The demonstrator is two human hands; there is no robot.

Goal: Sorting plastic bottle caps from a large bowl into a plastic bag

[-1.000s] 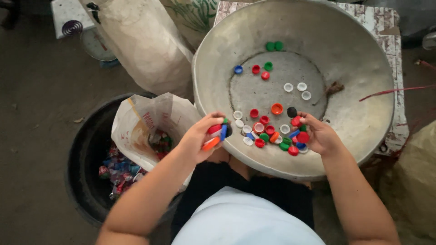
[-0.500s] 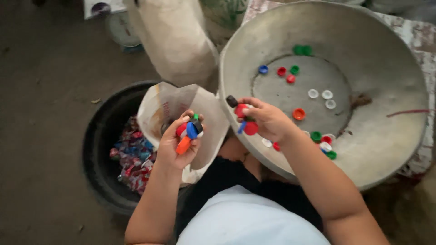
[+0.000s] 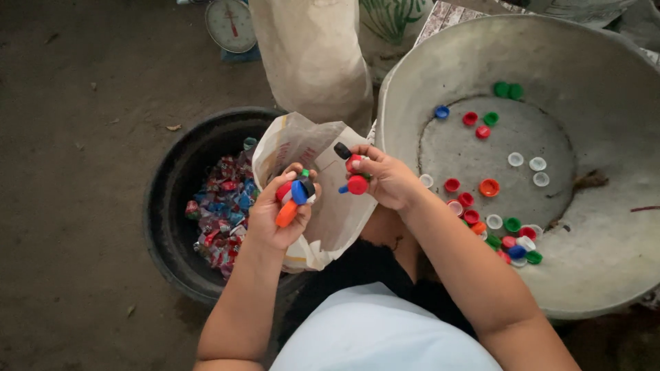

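Left hand: closed around several caps, over the bag.
Right hand: fingers pinched on red and black caps, also above the bag.
Basin: holds loose caps, right of the bag.
Tub: black, under the bag.

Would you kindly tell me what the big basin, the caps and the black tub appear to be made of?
The big basin looks like dull grey metal, with a dented, stained surface. The caps, also held in the left hand and right hand, look like smooth moulded plastic in bright solid colours. The black tub seems to be matte rubber or plastic; which one cannot be told.
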